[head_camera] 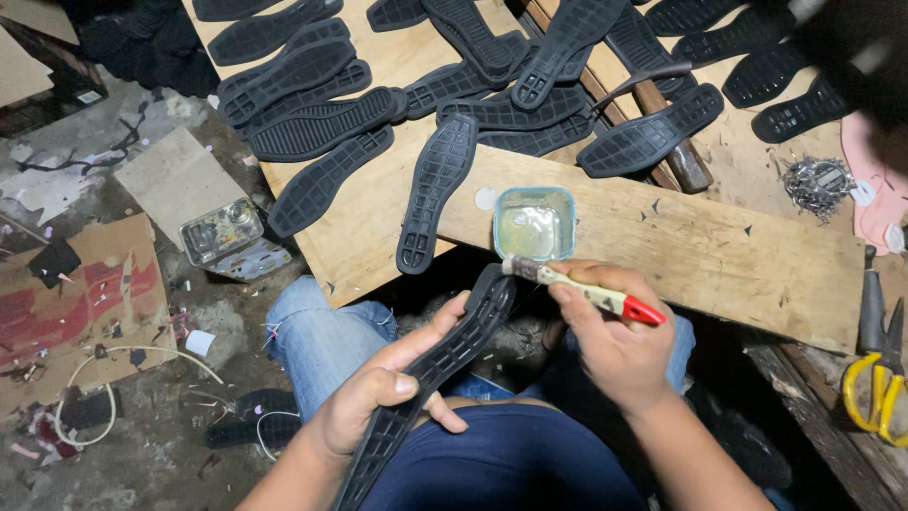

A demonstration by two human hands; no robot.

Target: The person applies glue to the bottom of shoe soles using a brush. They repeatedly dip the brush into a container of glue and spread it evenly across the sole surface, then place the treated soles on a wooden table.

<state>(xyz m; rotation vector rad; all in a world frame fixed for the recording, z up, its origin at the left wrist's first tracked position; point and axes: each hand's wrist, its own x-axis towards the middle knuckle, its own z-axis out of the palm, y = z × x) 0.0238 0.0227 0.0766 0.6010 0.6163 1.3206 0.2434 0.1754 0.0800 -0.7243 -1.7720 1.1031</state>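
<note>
My left hand (383,388) holds a long black rubber shoe sole (445,364) over my lap, tread side up, its toe pointing toward the bench. My right hand (610,326) grips a small brush (591,293) with a pale handle and red end; its bristle tip touches the sole's toe just below a square light-blue tub of glue (534,223). The tub stands on a wooden plank (709,251) in front of me.
Several black soles (378,104) lie spread over the plywood bench (369,213). A hammer (662,123) rests among them, metal scraps (813,180) and yellow-handled scissors (875,383) at right. On the littered floor at left lie cardboard (76,303), a metal tin (222,232) and a white cord (95,397).
</note>
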